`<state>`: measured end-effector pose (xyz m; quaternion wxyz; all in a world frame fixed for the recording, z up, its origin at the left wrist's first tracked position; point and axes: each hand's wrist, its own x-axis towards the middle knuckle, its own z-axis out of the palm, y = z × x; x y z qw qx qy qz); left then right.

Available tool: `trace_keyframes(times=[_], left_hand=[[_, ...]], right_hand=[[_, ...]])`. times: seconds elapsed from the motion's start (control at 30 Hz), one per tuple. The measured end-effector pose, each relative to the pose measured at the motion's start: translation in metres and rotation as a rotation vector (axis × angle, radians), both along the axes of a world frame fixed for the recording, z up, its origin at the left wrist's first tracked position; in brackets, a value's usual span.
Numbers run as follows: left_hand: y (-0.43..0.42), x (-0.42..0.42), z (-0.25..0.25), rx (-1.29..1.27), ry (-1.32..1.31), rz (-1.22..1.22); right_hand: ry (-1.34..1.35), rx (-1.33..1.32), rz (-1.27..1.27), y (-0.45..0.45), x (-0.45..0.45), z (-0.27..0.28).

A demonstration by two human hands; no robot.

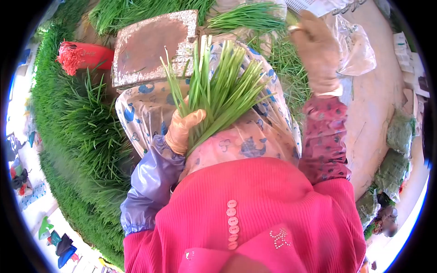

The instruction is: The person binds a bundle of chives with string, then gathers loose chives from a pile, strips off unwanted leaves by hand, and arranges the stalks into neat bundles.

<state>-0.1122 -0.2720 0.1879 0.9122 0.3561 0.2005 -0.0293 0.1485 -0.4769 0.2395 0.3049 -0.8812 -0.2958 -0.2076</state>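
Note:
A bunch of long green stalks (218, 91) fans out above my lap, its pale ends pointing up and away from me. My left hand (184, 129), in a thin pale glove, is wrapped round the lower left part of the bunch. My right hand (318, 50), also gloved, is raised at the upper right, apart from the bunch and blurred by motion; what its fingers hold, if anything, cannot be made out. Beneath the stalks, a patterned plastic apron (246, 143) covers my lap.
A dirt-covered board (152, 48) lies beyond my left hand, beside a red container of red ties (86, 55). Green stalks (246, 17) lie at the top and loose trimmings (287, 63) near my right arm. Piled greens (91, 127) line the left; a clear bag (357, 48) lies right.

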Motion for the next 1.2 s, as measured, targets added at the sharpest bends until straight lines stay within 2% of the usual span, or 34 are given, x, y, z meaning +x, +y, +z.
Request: trace_keyframes(times=[0.07,0.1,0.17,0.23,0.3,0.33,0.4,0.43,0.47,0.5,0.53,0.57,0.6,0.63,0.67,0.73,0.8,0.87,0.93,1.0,1.07,1.13,1.2], left_hand=[[0.001,0.001,-0.001,-0.014,-0.017,-0.009],[0.0,0.001,0.002,-0.009,0.006,-0.006],[0.0,0.001,0.004,0.029,0.046,-0.007],[0.014,-0.009,-0.025,0.052,-0.025,-0.034],[0.014,-0.01,-0.028,0.086,-0.082,-0.058],[0.015,-0.008,-0.025,0.088,-0.078,-0.076],[0.012,-0.003,-0.016,0.028,-0.063,-0.138],[0.008,0.0,-0.009,0.01,-0.056,-0.165],[-0.009,0.006,0.004,0.057,-0.099,-0.098],[-0.016,0.01,0.011,0.105,-0.145,-0.029],[-0.009,0.014,0.004,0.136,-0.164,-0.155],[-0.007,0.01,0.002,0.202,-0.089,-0.188],[-0.006,0.007,0.001,0.269,-0.015,-0.218],[-0.004,0.007,0.003,0.274,-0.017,-0.223],[-0.002,0.007,0.004,0.228,0.037,-0.215],[-0.002,0.007,0.005,0.181,0.09,-0.206],[-0.006,0.007,0.006,0.169,0.053,-0.147],[-0.002,0.005,0.005,0.167,0.068,-0.145],[0.002,0.002,0.003,0.166,0.081,-0.136],[0.004,0.001,0.002,0.151,0.095,-0.146],[0.001,0.001,0.007,0.128,0.081,-0.131],[0.003,0.0,0.01,0.118,0.063,-0.116],[0.006,-0.003,0.01,0.169,0.07,-0.13]], right_hand=[[0.385,-0.163,-0.229,-0.032,0.019,0.022],[0.379,-0.172,-0.239,-0.045,0.023,0.02],[0.48,-0.481,-0.299,-0.065,0.024,0.005],[0.533,-0.344,0.055,-0.068,0.006,-0.01],[0.641,-0.037,0.427,-0.038,-0.015,-0.026],[0.845,0.07,0.474,-0.021,-0.026,-0.021],[0.933,0.078,0.566,0.014,-0.037,-0.016],[0.818,-0.028,0.607,0.031,-0.036,-0.017],[0.818,-0.014,0.594,0.046,-0.04,-0.012],[0.811,-0.11,0.528,0.06,-0.041,-0.002],[0.806,-0.206,0.465,0.07,-0.043,0.003],[0.808,-0.195,0.458,0.076,-0.044,0.001],[0.786,-0.064,0.441,0.081,-0.043,-0.004],[0.759,0.062,0.425,0.084,-0.04,-0.009],[0.755,0.065,0.423,0.085,-0.028,-0.017],[0.138,0.073,0.255,0.074,0.0,-0.032],[0.427,0.357,0.215,0.033,-0.002,0.004],[0.83,0.305,0.271,-0.009,0.001,0.019],[1.247,0.297,0.431,-0.042,-0.016,0.031],[1.564,-0.039,0.496,-0.067,-0.03,0.025],[1.678,-0.407,0.54,-0.058,-0.048,0.011],[1.638,-0.337,0.603,-0.049,-0.061,-0.026],[1.597,-0.275,0.672,-0.035,-0.065,-0.032]])
